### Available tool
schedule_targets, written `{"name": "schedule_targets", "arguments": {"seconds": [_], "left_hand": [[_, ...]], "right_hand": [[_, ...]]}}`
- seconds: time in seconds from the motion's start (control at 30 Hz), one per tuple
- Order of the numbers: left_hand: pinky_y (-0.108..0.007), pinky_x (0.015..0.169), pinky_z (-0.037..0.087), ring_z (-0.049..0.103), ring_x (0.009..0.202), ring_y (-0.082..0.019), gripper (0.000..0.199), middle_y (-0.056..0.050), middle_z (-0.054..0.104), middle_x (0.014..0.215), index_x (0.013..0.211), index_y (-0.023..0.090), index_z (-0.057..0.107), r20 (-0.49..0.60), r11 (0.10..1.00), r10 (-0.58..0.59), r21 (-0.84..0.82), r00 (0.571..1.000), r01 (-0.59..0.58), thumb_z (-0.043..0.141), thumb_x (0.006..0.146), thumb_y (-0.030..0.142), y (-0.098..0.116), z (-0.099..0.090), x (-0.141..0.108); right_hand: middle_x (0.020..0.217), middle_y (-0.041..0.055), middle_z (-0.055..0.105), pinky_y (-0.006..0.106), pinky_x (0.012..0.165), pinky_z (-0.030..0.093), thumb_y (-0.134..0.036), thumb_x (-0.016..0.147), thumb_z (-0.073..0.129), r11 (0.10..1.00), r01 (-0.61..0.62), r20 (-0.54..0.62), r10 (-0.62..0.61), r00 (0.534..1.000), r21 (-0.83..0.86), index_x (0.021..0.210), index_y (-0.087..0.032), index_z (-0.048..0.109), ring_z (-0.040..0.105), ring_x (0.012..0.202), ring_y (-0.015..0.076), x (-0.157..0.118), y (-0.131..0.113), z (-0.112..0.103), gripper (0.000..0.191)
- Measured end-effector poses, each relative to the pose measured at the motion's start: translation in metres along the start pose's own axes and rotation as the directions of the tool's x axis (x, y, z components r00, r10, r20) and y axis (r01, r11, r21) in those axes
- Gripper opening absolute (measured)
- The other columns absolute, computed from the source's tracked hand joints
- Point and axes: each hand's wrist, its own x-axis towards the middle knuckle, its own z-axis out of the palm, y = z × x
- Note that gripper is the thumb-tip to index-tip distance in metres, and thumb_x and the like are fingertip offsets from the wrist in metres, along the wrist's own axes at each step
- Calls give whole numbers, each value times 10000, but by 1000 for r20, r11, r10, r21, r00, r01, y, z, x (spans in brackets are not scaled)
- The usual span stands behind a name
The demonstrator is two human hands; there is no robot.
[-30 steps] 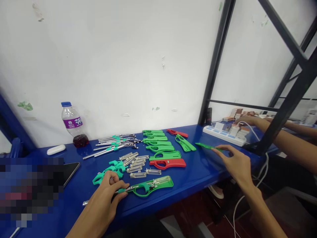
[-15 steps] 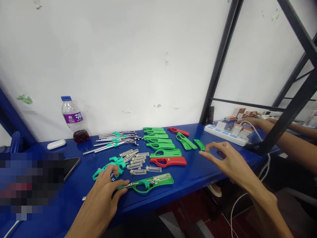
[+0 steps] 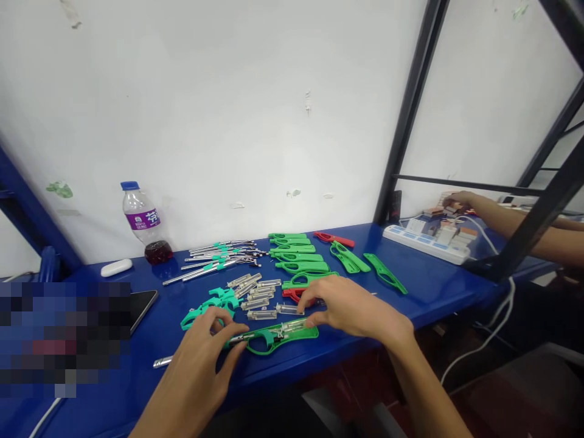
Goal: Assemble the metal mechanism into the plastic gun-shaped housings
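On the blue table point(image 3: 347, 368) near its front edge lies a green handle half point(image 3: 267, 348) with a clear cartridge point(image 3: 294, 326) and a teal trigger inside. My left hand point(image 3: 205, 359) pinches the metal rod point(image 3: 163, 362) at the handle's left end. Over the right end is my right hand point(image 3: 351, 307), its thumb and index finger apart near the cartridge. Behind them lie several clear cartridges point(image 3: 258, 301), teal triggers point(image 3: 221, 299), rods with teal collars point(image 3: 219, 266) and green handle pieces point(image 3: 294, 257). A red handle point(image 3: 294, 294) is partly hidden by my right hand.
A bottle point(image 3: 146, 225) and a white case point(image 3: 116, 267) stand by the wall, with a dark tablet point(image 3: 142, 304) at the left. On the right are a white power strip point(image 3: 426, 244), a black frame post point(image 3: 410, 109) and another person's arm point(image 3: 511, 222).
My right hand has moved left from the right-hand green piece to the handle's cartridge end. That piece now shows in full. My left hand keeps its pinch. The view has shifted slightly.
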Motion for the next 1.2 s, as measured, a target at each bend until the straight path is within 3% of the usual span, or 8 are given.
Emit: {"name": "schedule_targets", "arguments": {"seconds": [0.13, 0.3, 0.67, 0.77, 0.87, 1.0, 1.1, 1.2], "left_hand": [[-414, 796, 560, 683, 929, -251, 283, -64, 700, 1059, 1106, 304, 787, 10, 1000, 23, 0, 1000, -23, 524, 1012, 354, 13, 14, 3], [-395, 791, 517, 702, 900, -236, 309, -41, 741, 1002, 997, 298, 800, 17, 1000, 0, -9, 1000, 0, 504, 1033, 377, 13, 21, 6], [-328, 770, 465, 725, 834, -181, 315, 29, 781, 922, 923, 281, 734, 8, 999, 37, 6, 999, -37, 449, 1051, 325, 16, 15, 8], [-318, 796, 481, 741, 850, -174, 296, 35, 788, 930, 932, 281, 725, -39, 1000, 16, -7, 999, -16, 463, 1052, 349, 12, 9, 9], [-345, 822, 495, 751, 883, -210, 278, 21, 805, 960, 960, 289, 743, -69, 997, -54, 49, 996, 57, 504, 1032, 410, -1, 2, 8], [-413, 836, 502, 741, 958, -276, 288, -17, 811, 1010, 1029, 294, 782, -27, 978, -111, 173, 993, 114, 512, 1017, 394, -13, -3, 5], [-448, 855, 512, 704, 975, -287, 307, -55, 782, 1051, 1049, 267, 789, -115, 984, -51, 163, 992, 70, 500, 1026, 367, -3, 1, 5], [-415, 885, 538, 679, 1000, -243, 272, -48, 746, 1081, 1091, 270, 776, -137, 999, 37, 26, 990, -33, 517, 1040, 335, 13, 13, 5]], "right_hand": [[1004, -17, 781, 270, 749, 437, -253, 849, 944, 1000, -9, 39, 10, 999, -11, 1004, -280, 829, 707, 964, 224, 11, 2, 12, 195], [897, -23, 776, 264, 660, 384, -235, 831, 953, 1000, -19, 41, 19, 999, -9, 908, -258, 815, 704, 873, 208, 14, 3, 18, 160], [751, -43, 748, 263, 613, 347, -154, 826, 937, 1000, 5, 31, -5, 1000, -3, 835, -250, 806, 702, 773, 189, 15, 4, 22, 162], [759, -50, 754, 257, 616, 349, -151, 827, 938, 1000, 17, 27, -17, 999, -1, 817, -244, 798, 703, 775, 180, 14, 4, 22, 169], [754, -53, 760, 252, 627, 361, -153, 836, 934, 999, 32, 29, -33, 999, 6, 804, -238, 793, 711, 768, 174, 14, 4, 22, 168], [770, -37, 774, 262, 642, 364, -133, 835, 927, 999, 45, 22, -45, 999, -4, 808, -232, 795, 730, 821, 203, 13, 3, 20, 168], [770, -33, 773, 270, 658, 369, -118, 869, 891, 998, 65, 25, -65, 998, -20, 827, -242, 807, 732, 828, 212, 11, 0, 18, 155], [783, -27, 770, 272, 662, 366, -131, 898, 870, 996, 84, 20, -83, 996, -38, 845, -247, 812, 722, 831, 211, 8, -3, 15, 140]]}}
